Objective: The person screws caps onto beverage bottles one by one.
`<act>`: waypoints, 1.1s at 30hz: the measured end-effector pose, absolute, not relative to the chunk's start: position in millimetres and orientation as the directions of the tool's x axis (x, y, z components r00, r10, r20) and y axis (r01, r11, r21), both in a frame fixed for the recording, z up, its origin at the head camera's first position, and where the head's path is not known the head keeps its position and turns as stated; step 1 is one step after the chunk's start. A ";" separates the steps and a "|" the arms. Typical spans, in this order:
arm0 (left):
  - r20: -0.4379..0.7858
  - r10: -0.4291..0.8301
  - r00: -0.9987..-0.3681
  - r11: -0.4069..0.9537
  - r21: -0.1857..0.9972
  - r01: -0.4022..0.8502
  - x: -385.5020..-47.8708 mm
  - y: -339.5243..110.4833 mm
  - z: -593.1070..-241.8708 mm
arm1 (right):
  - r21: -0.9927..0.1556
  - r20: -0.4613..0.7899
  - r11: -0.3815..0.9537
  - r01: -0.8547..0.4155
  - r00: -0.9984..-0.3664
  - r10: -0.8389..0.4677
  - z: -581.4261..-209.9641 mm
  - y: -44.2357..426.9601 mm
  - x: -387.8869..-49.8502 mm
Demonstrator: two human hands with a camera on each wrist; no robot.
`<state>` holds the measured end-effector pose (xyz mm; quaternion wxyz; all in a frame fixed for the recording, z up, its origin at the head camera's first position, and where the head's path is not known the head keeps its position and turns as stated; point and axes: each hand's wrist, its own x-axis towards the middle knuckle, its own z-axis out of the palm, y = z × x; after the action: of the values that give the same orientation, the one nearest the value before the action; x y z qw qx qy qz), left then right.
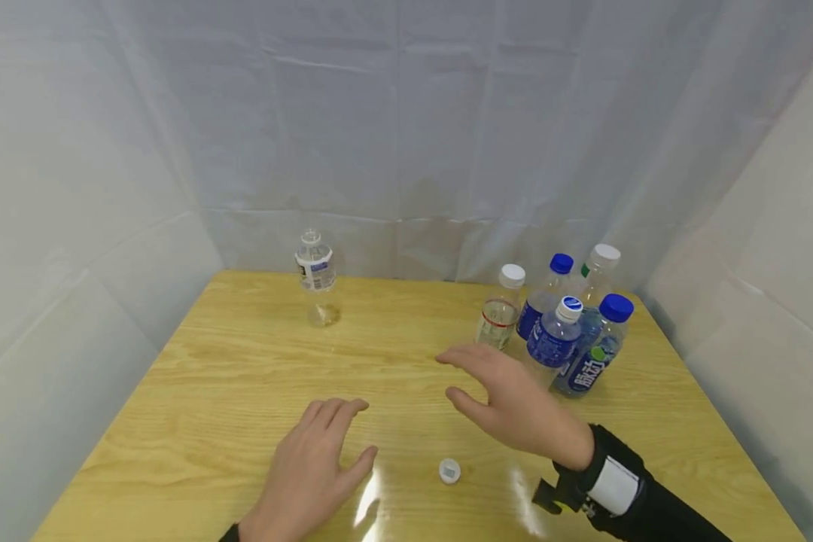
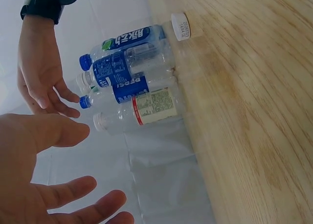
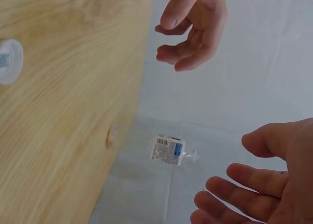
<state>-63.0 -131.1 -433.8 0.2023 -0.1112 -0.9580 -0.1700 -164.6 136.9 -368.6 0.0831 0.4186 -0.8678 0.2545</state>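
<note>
My left hand [image 1: 312, 463] hovers over the front of the table, fingers spread and holding nothing. My right hand [image 1: 511, 399] is raised in front of the bottle group, also with loose, parted fingers and nothing in them. On the table between and below the hands lies a small white bottle cap [image 1: 450, 471] with printing on its top. A clear capless bottle [image 1: 317, 278] with a white label stands upright at the back left. Nearest the right hand stand a bottle with a red-edged label [image 1: 497, 320] and a blue-labelled bottle [image 1: 554, 340].
Behind these are a blue-capped Pepsi bottle [image 1: 545, 297] and a white-capped bottle [image 1: 601, 263]. A blue-capped bottle [image 1: 596, 350] stands at the group's right. White sheeting [image 1: 393, 135] encloses the wooden table [image 1: 196, 406] at the back and sides.
</note>
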 end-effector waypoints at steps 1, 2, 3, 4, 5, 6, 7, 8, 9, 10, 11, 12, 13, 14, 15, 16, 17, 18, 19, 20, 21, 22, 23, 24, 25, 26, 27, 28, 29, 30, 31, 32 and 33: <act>0.425 0.143 -0.894 0.918 0.280 0.281 -63.2 -131.0 -433.7 | -0.384 0.360 0.506 -0.772 -0.630 -0.688 -371.1 136.0 -162.7; 0.425 0.144 -0.894 0.918 0.280 0.281 -63.4 -130.9 -433.7 | -0.396 0.358 0.493 -0.774 -0.625 -0.694 -373.3 135.1 -160.6; 0.429 0.144 -0.892 0.917 0.281 0.283 -63.5 -130.8 -433.6 | -0.408 0.357 0.481 -0.776 -0.620 -0.699 -375.5 134.3 -158.7; 0.432 0.144 -0.890 0.916 0.281 0.284 -63.7 -130.7 -433.5 | -0.422 0.354 0.469 -0.776 -0.617 -0.703 -377.6 133.8 -156.8; 0.434 0.144 -0.889 0.917 0.279 0.285 -63.8 -130.4 -433.1 | -0.428 0.353 0.462 -0.777 -0.614 -0.706 -379.8 133.5 -154.9; 0.440 0.146 -0.886 0.916 0.279 0.289 -64.2 -130.3 -432.7 | -0.438 0.350 0.455 -0.776 -0.613 -0.708 -381.7 133.3 -153.3; 0.445 0.147 -0.883 0.915 0.277 0.292 -64.8 -130.3 -432.4 | -0.450 0.346 0.449 -0.772 -0.614 -0.710 -383.6 133.2 -151.7; 0.450 0.148 -0.881 0.915 0.276 0.294 -65.7 -130.5 -432.1 | -0.461 0.343 0.442 -0.770 -0.613 -0.711 -385.5 133.3 -150.4; 0.454 0.148 -0.879 0.916 0.273 0.296 -66.6 -130.7 -431.7 | -0.473 0.340 0.435 -0.766 -0.614 -0.713 -387.7 133.4 -149.4; 0.458 0.149 -0.877 0.915 0.272 0.297 -67.9 -131.1 -431.4 | -0.490 0.334 0.428 -0.759 -0.617 -0.713 -389.8 133.6 -148.3; 0.465 0.149 -0.873 0.914 0.271 0.301 -69.3 -131.8 -431.3 | -0.506 0.328 0.420 -0.753 -0.619 -0.714 -392.1 133.8 -147.4; 0.471 0.148 -0.870 0.914 0.270 0.302 -70.9 -132.8 -431.3 | -0.523 0.320 0.413 -0.746 -0.621 -0.716 -394.1 133.9 -146.5; 0.476 0.146 -0.867 0.915 0.269 0.302 -72.4 -133.8 -431.5 | -0.537 0.317 0.403 -0.741 -0.620 -0.717 -396.3 134.0 -145.6; 0.482 0.143 -0.865 0.914 0.270 0.301 -74.2 -134.9 -431.6 | -0.549 0.317 0.391 -0.739 -0.617 -0.720 -398.3 134.1 -144.7; 0.489 0.141 -0.861 0.914 0.270 0.303 -76.2 -136.1 -431.6 | -0.561 0.313 0.385 -0.733 -0.618 -0.721 -400.2 134.1 -143.6; 0.494 0.137 -0.859 0.913 0.274 0.303 -78.4 -137.5 -431.5 | -0.569 0.310 0.381 -0.728 -0.619 -0.721 -401.8 134.1 -142.6; 0.499 0.131 -0.857 0.914 0.274 0.300 -80.7 -139.2 -431.4 | -0.574 0.310 0.377 -0.727 -0.619 -0.722 -403.5 134.1 -141.8; 0.502 0.124 -0.856 0.915 0.276 0.294 -83.3 -140.9 -431.2 | -0.577 0.310 0.376 -0.725 -0.620 -0.721 -405.0 133.9 -141.1; 0.502 0.116 -0.857 0.916 0.280 0.288 -86.2 -142.9 -430.8 | -0.582 0.304 0.378 -0.720 -0.624 -0.720 -406.4 133.8 -140.3; 0.502 0.106 -0.858 0.916 0.286 0.281 -89.4 -145.1 -430.5 | -0.589 0.296 0.380 -0.713 -0.628 -0.720 -407.6 133.7 -139.7; 0.500 0.096 -0.861 0.918 0.290 0.271 -92.6 -147.6 -430.3 | -0.598 0.283 0.387 -0.702 -0.637 -0.718 -408.8 133.6 -139.1; 0.493 0.083 -0.866 0.919 0.299 0.258 -95.7 -150.2 -429.9 | -0.604 0.273 0.392 -0.694 -0.641 -0.717 -410.0 133.6 -138.7; 0.485 0.069 -0.872 0.919 0.308 0.244 -99.3 -153.0 -429.5 | -0.612 0.261 0.394 -0.686 -0.646 -0.718 -411.1 133.6 -138.3; 0.475 0.055 -0.878 0.919 0.319 0.230 -102.9 -156.2 -429.2 | -0.620 0.247 0.399 -0.676 -0.651 -0.718 -412.1 133.7 -137.9; 0.463 0.040 -0.885 0.920 0.329 0.214 -106.7 -159.8 -428.7 | -0.628 0.233 0.404 -0.665 -0.656 -0.718 -413.1 133.8 -137.6; 0.453 0.023 -0.891 0.920 0.340 0.196 -110.7 -163.6 -428.2 | -0.634 0.221 0.408 -0.657 -0.659 -0.719 -414.2 133.9 -137.4; 0.444 0.008 -0.896 0.920 0.349 0.181 -114.9 -167.6 -427.4 | -0.640 0.208 0.413 -0.648 -0.664 -0.719 -415.1 133.9 -137.1; 0.436 -0.008 -0.900 0.917 0.362 0.167 -119.6 -172.0 -426.2 | -0.642 0.198 0.419 -0.642 -0.667 -0.719 -416.1 134.0 -136.9; 0.433 -0.023 -0.901 0.916 0.371 0.155 -124.5 -176.5 -424.9 | -0.646 0.189 0.422 -0.637 -0.669 -0.719 -417.1 133.9 -136.6; 0.431 -0.039 -0.902 0.914 0.380 0.142 -129.4 -181.0 -423.5 | -0.642 0.187 0.425 -0.638 -0.668 -0.720 -418.1 133.8 -136.4; 0.431 -0.052 -0.901 0.912 0.388 0.133 -134.7 -185.5 -421.9 | -0.641 0.185 0.427 -0.638 -0.668 -0.721 -419.1 133.6 -136.1; 0.433 -0.065 -0.899 0.909 0.397 0.125 -140.2 -189.7 -420.5 | -0.638 0.185 0.428 -0.640 -0.667 -0.722 -420.2 133.4 -135.7; 0.436 -0.077 -0.897 0.906 0.406 0.119 -145.8 -193.7 -419.0 | -0.635 0.187 0.427 -0.644 -0.665 -0.723 -421.1 133.0 -135.3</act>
<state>-145.8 -193.7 -419.0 0.2268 -0.0111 -0.9496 -0.2162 -135.3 133.0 -421.1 -0.0571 0.4056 -0.8427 0.3495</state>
